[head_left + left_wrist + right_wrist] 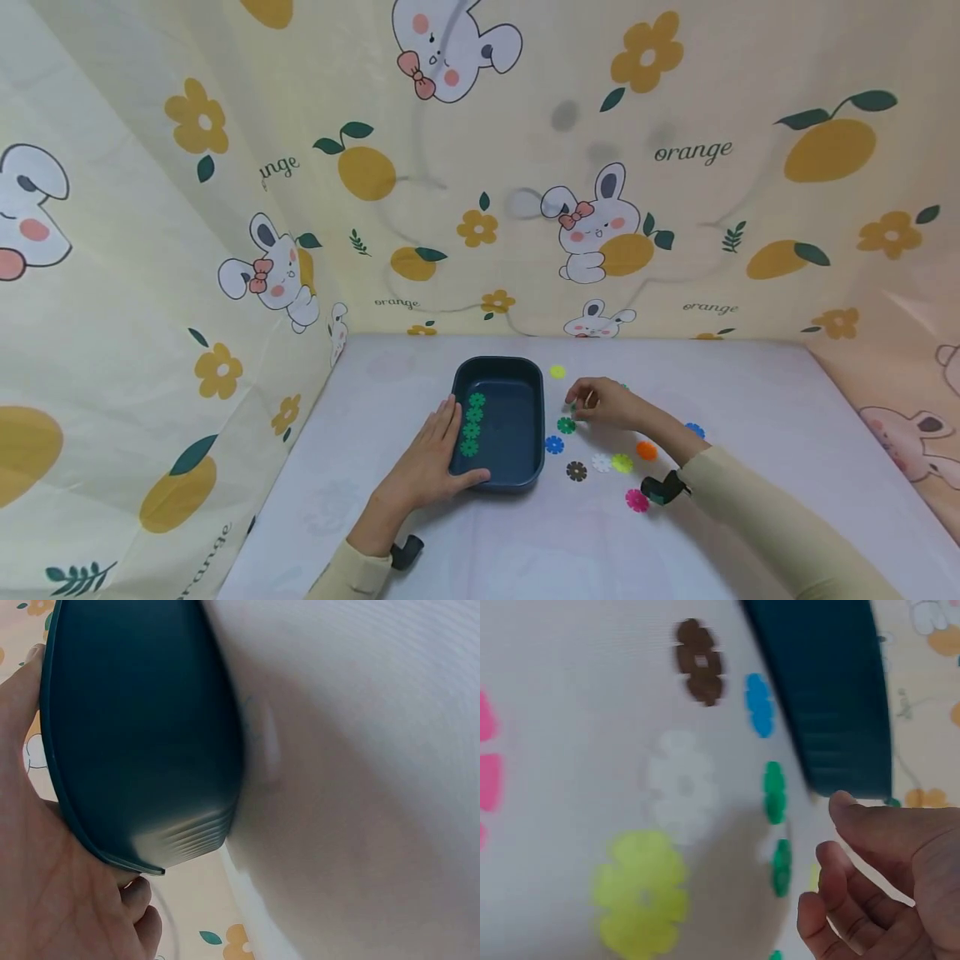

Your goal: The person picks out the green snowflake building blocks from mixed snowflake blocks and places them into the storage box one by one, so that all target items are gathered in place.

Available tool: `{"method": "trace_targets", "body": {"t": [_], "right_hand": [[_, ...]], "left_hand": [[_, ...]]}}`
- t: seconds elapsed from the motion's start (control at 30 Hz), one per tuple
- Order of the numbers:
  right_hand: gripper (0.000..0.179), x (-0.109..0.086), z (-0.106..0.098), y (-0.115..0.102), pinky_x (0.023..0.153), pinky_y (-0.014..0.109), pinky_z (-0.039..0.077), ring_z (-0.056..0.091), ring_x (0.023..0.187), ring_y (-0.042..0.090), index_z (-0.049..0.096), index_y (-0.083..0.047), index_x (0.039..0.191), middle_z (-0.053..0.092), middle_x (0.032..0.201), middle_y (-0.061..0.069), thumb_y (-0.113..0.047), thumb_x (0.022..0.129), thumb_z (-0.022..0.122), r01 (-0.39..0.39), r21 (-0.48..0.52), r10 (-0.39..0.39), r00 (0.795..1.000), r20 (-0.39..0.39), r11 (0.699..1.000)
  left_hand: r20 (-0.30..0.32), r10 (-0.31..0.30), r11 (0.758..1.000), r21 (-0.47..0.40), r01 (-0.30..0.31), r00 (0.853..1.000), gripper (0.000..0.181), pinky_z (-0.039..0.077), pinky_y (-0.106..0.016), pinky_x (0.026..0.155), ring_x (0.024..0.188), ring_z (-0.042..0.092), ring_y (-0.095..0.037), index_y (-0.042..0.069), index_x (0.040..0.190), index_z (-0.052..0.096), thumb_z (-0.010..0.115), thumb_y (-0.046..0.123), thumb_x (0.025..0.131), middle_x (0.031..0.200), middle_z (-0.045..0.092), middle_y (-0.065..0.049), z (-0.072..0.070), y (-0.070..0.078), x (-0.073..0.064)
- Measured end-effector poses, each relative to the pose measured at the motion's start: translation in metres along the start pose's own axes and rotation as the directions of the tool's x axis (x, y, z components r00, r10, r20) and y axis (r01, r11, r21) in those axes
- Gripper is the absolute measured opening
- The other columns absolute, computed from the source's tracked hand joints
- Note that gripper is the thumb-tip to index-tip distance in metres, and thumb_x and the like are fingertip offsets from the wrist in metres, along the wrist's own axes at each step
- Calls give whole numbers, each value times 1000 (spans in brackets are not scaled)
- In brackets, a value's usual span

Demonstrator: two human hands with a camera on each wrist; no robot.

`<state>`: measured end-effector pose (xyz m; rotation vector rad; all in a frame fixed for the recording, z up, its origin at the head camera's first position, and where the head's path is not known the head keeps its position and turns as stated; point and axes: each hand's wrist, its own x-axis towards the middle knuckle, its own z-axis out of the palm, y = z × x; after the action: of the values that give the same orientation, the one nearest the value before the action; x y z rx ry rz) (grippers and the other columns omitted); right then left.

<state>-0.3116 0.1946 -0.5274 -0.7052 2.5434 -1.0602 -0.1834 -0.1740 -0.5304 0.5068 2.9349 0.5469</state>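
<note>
A dark blue tray (506, 485) holds several green snowflake discs (471, 431) in a column along its left side. My left hand (423, 458) rests against the tray's left side, fingers straight along the wall and thumb at the near rim. To the right of the tray, my right hand (603, 402) hovers over the loose discs with fingers bent. In the right wrist view its thumb and fingers (840, 900) stand apart, with no disc seen between them. Beneath that hand lies a green disc (566, 426), and another green disc (781, 868) shows close by.
Around the right hand lie a blue disc (554, 445), a brown disc (576, 472), a white disc (602, 462), an orange disc (647, 451) and a pink disc (637, 500). A yellow disc (558, 372) lies farther back. Patterned cloth (480, 275) hangs behind the white table (360, 400).
</note>
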Motion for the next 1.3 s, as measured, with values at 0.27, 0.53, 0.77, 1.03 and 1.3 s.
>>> {"method": "trace_targets", "body": {"t": [0.27,0.53,0.77,1.03,1.3], "right_hand": [[20,-5,20,9,78,33,53,58,89,21,74,-16,113,62,94,2,-13,95,84,-98,5,98,995,6,995],[25,-3,28,5,83,37,52,57,93,23,72,-15,109,61,96,4,-18,91,88,-149,-43,148,989,-25,988],[28,-7,31,-1,87,35,55,59,95,22,65,-15,108,63,98,2,-10,91,86,-156,-34,155,987,-36,987],[16,-13,21,0,85,33,56,60,90,20,68,-14,107,65,94,0,-2,98,74,-98,-38,96,994,-53,994],[13,-13,0,-7,85,23,60,65,92,21,72,-7,108,70,98,4,1,99,74,10,75,-6,999,-51,997]], "left_hand": [[7,3,1000,6,-3,1000,123,11,-47,135,167,-2,-23,7,173,5,63,79,93,181,-5,-6,0,-1,1],[-2,11,1000,-5,-11,1000,123,11,-48,135,168,0,-25,5,173,8,63,80,92,181,-2,-8,-2,0,1],[3,15,1000,7,-15,1000,124,11,-47,135,168,0,-25,5,173,7,60,83,92,181,-3,-8,-2,0,0],[2,15,1000,4,-15,1000,121,11,-47,135,168,0,-25,4,172,9,63,78,93,181,-3,-8,-3,0,0],[-13,26,1000,-6,-26,1000,121,12,-48,135,168,2,-26,3,172,11,64,78,93,181,-1,-9,-3,0,0]]}}
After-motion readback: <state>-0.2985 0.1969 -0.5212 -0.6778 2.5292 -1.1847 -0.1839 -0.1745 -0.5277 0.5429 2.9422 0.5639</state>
